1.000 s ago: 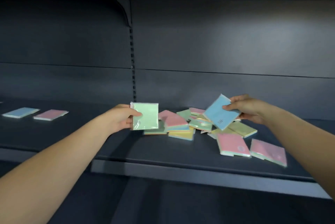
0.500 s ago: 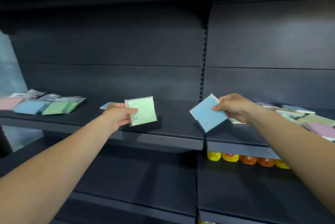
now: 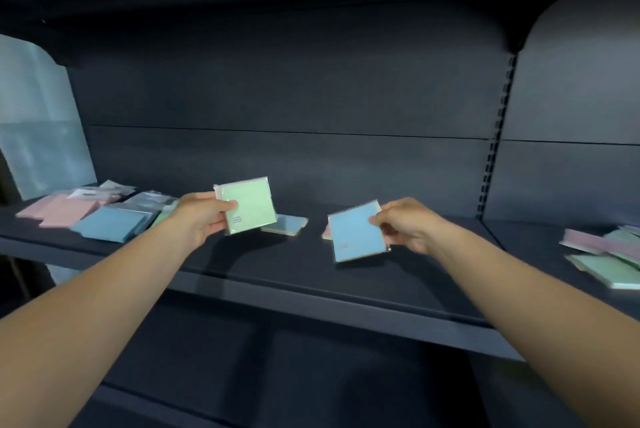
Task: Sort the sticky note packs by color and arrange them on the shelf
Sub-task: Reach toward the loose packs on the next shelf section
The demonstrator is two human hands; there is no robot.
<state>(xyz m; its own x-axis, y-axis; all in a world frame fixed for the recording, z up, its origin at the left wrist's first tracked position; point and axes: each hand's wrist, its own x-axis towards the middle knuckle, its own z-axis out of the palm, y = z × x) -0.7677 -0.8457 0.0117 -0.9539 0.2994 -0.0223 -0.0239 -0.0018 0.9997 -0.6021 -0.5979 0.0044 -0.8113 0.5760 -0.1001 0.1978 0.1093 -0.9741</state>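
The left grip pinches a green sticky note pack by its left edge, thumb across the front face and fingers behind, holding it upright above the dark shelf. A line of small print shows low on the pack's face, too small to read.

The right grip grasps a blue sticky note pack by its right edge, thumb on the face and fingers curled beneath. This pack tilts, its lower corner hanging just above the shelf surface; whether it touches the shelf cannot be told.

Just behind and right of the left grip, partly hidden by the green pack, a blue pack lies flat on the shelf. Just behind the right grip's blue pack, a sliver of a pink pack shows at its left edge, also on the shelf.

Left of the left grip, packs lie sorted on the shelf: a pink group farthest out, then a blue group nearer the wrist, with a strip of green showing just beside the forearm. Clear wrapped packs lie behind them, colours unclear.

Well to the right of the right grip, past the slotted upright, a loose pile of pink and green packs overlaps on the next shelf bay, blurred at the frame's edge.

Both forearms reach in from the bottom corners, bare, with the two grips near each other and apart.
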